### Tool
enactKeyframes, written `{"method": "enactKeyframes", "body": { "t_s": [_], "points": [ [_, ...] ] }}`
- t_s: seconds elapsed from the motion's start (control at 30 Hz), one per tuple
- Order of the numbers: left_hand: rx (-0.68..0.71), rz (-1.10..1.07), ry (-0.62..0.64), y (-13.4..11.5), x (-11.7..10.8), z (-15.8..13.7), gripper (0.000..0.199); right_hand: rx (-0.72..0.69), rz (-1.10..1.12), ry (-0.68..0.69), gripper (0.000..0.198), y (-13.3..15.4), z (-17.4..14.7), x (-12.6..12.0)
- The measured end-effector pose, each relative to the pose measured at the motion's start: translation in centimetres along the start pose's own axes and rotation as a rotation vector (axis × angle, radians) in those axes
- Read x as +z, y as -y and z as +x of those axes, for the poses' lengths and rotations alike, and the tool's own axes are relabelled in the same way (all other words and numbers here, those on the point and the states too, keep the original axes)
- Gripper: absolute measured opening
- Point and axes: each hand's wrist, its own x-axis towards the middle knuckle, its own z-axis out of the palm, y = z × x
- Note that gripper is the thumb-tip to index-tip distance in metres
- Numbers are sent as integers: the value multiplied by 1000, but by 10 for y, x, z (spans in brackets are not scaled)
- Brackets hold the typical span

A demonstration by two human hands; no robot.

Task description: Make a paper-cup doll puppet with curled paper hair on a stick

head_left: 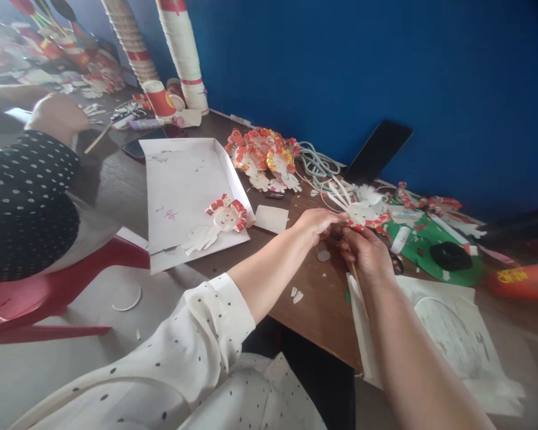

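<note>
In front of me is a paper-cup craft with a white round middle, white strips fanning out and a red edge. My left hand pinches its left edge. The fingers of my right hand are closed at its lower edge. A thin wooden stick runs down beneath my right hand; whether the fingers hold it is hidden. To the left, a similar craft with a red-and-white curled rim and a drawn face lies in a white box lid.
Behind my hands sit a pile of finished paper crafts, a coiled cable and a phone leaning on the blue wall. A green disc bears scraps and a glue stick. A co-worker's arm is at left, near stacked cups.
</note>
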Motion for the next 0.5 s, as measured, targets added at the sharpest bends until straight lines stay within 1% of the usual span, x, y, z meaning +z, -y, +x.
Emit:
{"method": "enactKeyframes", "body": {
  "t_s": [0.07,0.23,0.4,0.5],
  "points": [
    [19,29,7,2,0,2,28,9,7,-11,30,0,0,1],
    [0,26,-10,2,0,4,32,41,39,-41,31,1,0,2],
    [2,51,-43,4,-2,4,37,30,-23,-58,26,0,0,2],
    [-3,62,-29,3,-4,5,42,17,-46,-71,26,1,0,2]
  ]
}}
